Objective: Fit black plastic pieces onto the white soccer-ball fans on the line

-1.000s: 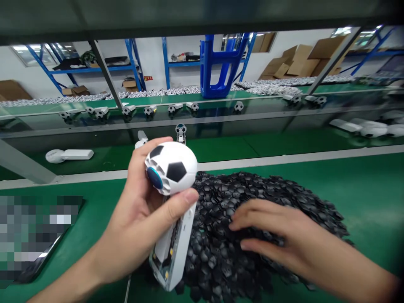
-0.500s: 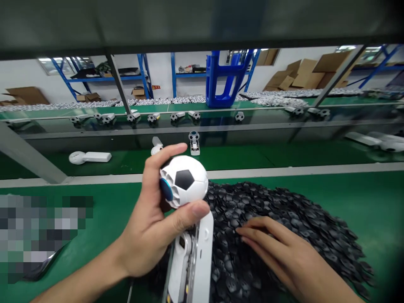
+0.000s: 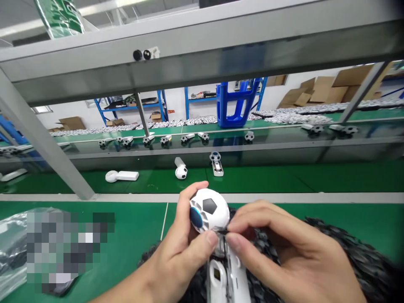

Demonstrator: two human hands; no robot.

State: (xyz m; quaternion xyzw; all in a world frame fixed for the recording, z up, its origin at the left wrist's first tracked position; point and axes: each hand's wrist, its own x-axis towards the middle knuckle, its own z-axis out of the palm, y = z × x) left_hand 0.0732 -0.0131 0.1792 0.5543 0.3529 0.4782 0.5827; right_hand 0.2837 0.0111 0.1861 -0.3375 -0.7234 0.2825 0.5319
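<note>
while the left hand clenches the soccer-ball head of a white handheld device, long axis running down toward the body, the nearer right hand pinches a small black patch against the ball's lower edge.

No legible text anywhere, a small red sign on the far blue shelving too small to read, a green printed bag overhead with blurred marks, a dark patch on the white handle unreadable
</note>
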